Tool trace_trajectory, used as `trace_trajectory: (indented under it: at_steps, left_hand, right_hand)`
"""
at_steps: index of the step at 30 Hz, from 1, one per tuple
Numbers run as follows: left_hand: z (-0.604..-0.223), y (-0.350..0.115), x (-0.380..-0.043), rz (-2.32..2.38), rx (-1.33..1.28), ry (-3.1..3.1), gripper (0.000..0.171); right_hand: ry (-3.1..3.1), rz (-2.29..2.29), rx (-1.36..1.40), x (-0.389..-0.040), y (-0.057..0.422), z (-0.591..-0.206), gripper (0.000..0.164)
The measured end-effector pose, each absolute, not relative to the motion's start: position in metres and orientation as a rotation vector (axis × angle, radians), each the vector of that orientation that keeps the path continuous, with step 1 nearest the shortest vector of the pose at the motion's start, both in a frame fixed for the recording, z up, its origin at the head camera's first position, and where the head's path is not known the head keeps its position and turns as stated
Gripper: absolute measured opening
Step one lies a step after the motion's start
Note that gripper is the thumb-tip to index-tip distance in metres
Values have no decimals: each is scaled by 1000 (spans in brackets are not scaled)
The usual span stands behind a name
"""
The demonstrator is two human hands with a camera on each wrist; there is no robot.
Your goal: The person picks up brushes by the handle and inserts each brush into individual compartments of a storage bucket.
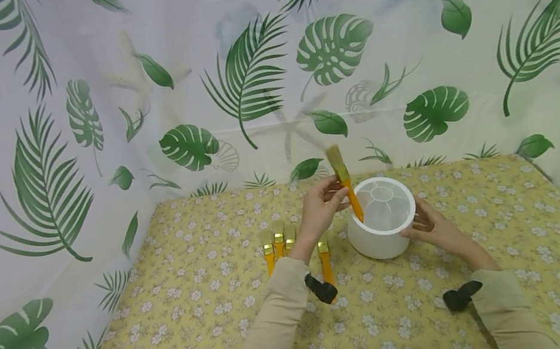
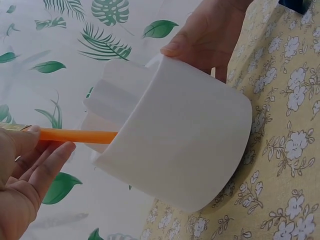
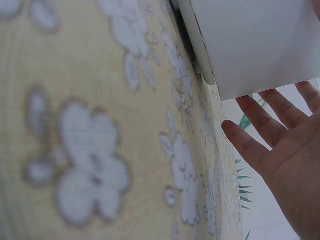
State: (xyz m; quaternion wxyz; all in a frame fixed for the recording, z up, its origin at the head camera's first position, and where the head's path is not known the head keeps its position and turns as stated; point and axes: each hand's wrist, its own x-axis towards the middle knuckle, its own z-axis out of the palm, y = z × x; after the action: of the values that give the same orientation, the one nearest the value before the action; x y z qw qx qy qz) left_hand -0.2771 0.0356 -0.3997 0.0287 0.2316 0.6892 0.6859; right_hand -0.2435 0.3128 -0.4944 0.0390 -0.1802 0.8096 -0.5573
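My left hand (image 1: 319, 208) pinches a paintbrush (image 1: 354, 202) with an orange handle, its pale bristles pointing up and tilted left. The handle's lower end reaches inside the left rim of a round white pen holder (image 1: 380, 244) with inner dividers; in the left wrist view the holder's wall hides the tip of the orange handle (image 2: 80, 135). My right hand (image 1: 440, 230) holds the holder's right side, thumb on the near wall and fingers farther round. In the right wrist view, the fingertips (image 3: 245, 102) meet the holder's lower wall.
Several more orange-handled paintbrushes (image 1: 279, 241) lie side by side left of the holder, partly hidden by my left forearm. One separate paintbrush (image 1: 325, 261) lies just right of that forearm. A floral yellow cloth (image 1: 200, 331) covers the table, with a leaf-patterned curtain (image 1: 267, 158) behind.
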Motion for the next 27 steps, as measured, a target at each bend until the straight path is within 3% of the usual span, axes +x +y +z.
trace_trajectory:
  at_steps: [19,27]
  left_hand:
    - [-408,38,-280,2043,792,2135,36]
    - [-430,44,-292,2071,772,2120,35]
  right_hand:
    - [2470,-1713,-535,-243,311,-492,83]
    - [2469,-1711,-548,-243,312,-494,81]
